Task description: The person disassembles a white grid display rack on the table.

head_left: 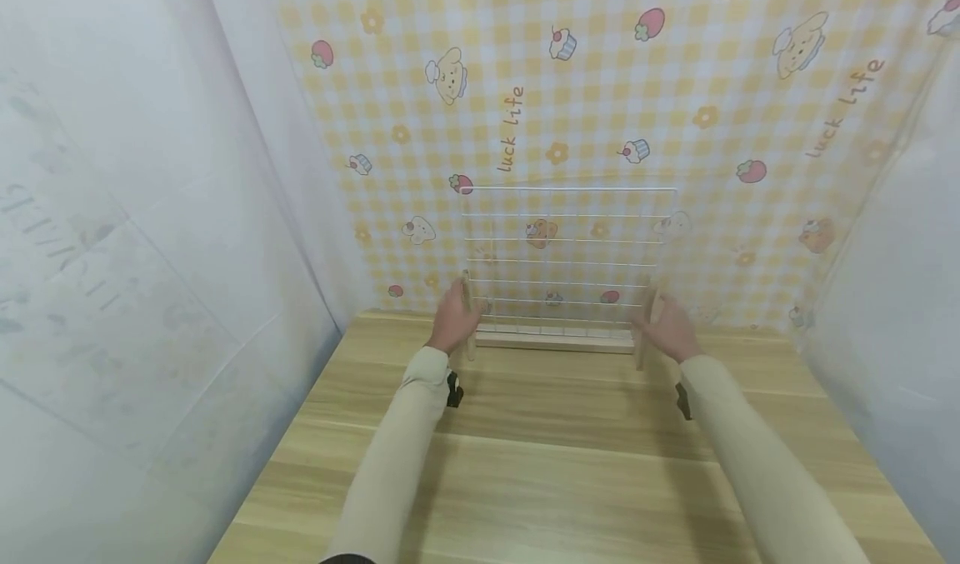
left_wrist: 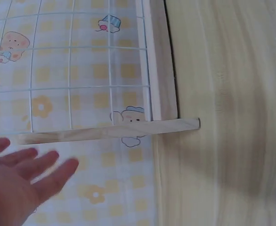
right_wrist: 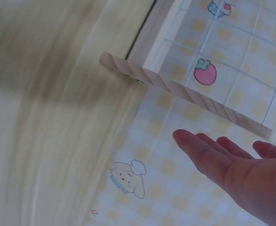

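Left hand (head_left: 455, 318) and right hand (head_left: 672, 331) flank an upright white wire grid (head_left: 562, 262), each at one end of it, with fingers loosely extended rather than curled; on the right, the wrist view shows straight fingers lying apart from the wood, while whether the left thumb or fingertips press on anything, I cannot tell. The grid stands at the back of the pale wood-grain desk (head_left: 540, 489), in front of the yellow-and-white checked cloth (head_left: 637, 89) printed with cartoon figures. Along the grid's lower edge runs a straight, pale wooden bar (head_left: 555, 343), and at its left and right ends stand a flat, pale wooden strip (left_wrist: 166, 125) and a matching narrow wooden strip (right_wrist: 175, 87), both reaching forward past the bar. For good handling, I would treat the two strips as the places to steady the grid: take them at matching heights, thumb inside and fingers outside, with light, even pressure. Pulling on the thin wires could bend them, and moving one end ahead of the other would probably twist the grid against the bar. Checking that both strips sit squarely before letting go seems wise.
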`<control>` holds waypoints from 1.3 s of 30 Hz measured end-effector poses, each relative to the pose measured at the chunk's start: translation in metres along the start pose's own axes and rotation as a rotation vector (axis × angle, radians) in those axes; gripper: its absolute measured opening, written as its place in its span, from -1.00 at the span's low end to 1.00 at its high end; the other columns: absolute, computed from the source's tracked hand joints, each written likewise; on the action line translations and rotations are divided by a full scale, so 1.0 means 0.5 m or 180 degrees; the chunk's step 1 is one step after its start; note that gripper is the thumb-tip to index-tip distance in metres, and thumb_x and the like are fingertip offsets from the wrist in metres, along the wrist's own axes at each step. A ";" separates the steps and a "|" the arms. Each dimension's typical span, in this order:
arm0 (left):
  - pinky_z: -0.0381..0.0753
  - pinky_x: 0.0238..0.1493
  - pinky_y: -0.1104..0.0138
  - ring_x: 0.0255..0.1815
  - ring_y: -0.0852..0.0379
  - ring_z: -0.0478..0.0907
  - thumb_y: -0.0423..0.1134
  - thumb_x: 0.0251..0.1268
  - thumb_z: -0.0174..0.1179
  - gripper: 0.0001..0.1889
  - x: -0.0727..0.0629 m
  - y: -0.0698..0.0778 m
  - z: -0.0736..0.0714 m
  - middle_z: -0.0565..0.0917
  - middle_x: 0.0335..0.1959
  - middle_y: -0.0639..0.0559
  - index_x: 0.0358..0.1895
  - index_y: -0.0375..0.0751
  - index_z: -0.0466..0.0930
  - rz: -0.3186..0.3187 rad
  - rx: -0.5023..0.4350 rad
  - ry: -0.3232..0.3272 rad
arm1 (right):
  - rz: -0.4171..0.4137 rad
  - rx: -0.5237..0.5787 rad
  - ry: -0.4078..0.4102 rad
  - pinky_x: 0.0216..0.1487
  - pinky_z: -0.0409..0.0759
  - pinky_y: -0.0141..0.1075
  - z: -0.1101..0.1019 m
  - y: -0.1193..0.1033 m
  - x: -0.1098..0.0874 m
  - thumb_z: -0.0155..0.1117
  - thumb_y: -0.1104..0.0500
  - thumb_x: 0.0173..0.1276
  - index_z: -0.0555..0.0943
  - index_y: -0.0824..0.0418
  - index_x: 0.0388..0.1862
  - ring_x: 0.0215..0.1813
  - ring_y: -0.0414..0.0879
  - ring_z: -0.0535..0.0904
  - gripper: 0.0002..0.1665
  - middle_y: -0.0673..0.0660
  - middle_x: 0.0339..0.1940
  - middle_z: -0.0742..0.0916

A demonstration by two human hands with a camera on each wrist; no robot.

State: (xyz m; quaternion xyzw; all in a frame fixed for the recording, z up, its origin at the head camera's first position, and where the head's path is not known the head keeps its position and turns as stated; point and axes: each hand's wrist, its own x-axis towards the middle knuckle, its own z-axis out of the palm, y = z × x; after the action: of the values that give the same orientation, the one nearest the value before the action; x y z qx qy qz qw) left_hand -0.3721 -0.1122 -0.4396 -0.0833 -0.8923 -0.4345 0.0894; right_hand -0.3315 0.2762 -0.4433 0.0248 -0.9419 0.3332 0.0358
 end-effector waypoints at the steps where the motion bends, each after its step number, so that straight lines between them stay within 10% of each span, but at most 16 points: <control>1: 0.31 0.50 -0.12 0.51 -0.32 0.28 -0.09 0.36 0.18 -0.18 0.006 0.004 -0.002 0.30 0.51 -0.36 0.55 -0.35 0.02 -0.0001 0.0031 0.0040 | 0.0020 0.0004 0.0002 0.45 0.21 0.38 -0.006 -0.003 0.003 0.09 -0.17 0.52 -0.13 0.65 0.51 0.45 0.64 0.14 0.10 0.74 0.47 0.15; 15: 0.19 0.59 -0.02 0.62 -0.21 0.14 -0.13 0.34 0.10 -0.21 0.053 0.009 0.000 0.18 0.60 -0.24 0.58 -0.30 0.02 -0.0259 -0.0049 -0.0151 | 0.0094 0.0151 -0.0358 0.41 0.28 0.38 -0.041 -0.039 0.005 0.09 -0.25 0.50 -0.20 0.54 0.55 0.46 0.59 0.18 0.16 0.67 0.50 0.18; 28: 0.54 0.30 -0.07 0.36 -0.26 0.46 -0.10 0.37 0.16 -0.24 0.004 0.018 -0.030 0.38 0.41 -0.32 0.56 -0.22 0.11 -0.0219 -0.0148 0.0011 | 0.0089 0.0216 -0.0280 0.47 0.17 0.38 -0.022 -0.035 0.016 0.18 -0.21 0.44 -0.27 0.49 0.58 0.53 0.58 0.06 0.22 0.62 0.56 0.08; 39: 0.65 0.09 0.01 0.06 -0.20 0.60 -0.17 0.44 0.16 -0.64 -0.060 -0.036 -0.072 0.54 0.09 -0.25 0.20 -0.25 0.56 0.0046 -0.0161 0.0082 | -0.0001 0.0411 -0.0382 0.49 0.06 0.42 -0.008 -0.055 0.020 0.20 -0.16 0.45 -0.32 0.37 0.62 0.58 0.54 -0.03 0.20 0.54 0.61 0.05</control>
State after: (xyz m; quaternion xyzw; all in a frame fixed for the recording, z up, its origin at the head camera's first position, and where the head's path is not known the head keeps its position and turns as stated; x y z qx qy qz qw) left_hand -0.3439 -0.1538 -0.4381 -0.0863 -0.8792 -0.4573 0.1019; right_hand -0.3393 0.2571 -0.4220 0.0472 -0.9189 0.3911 -0.0223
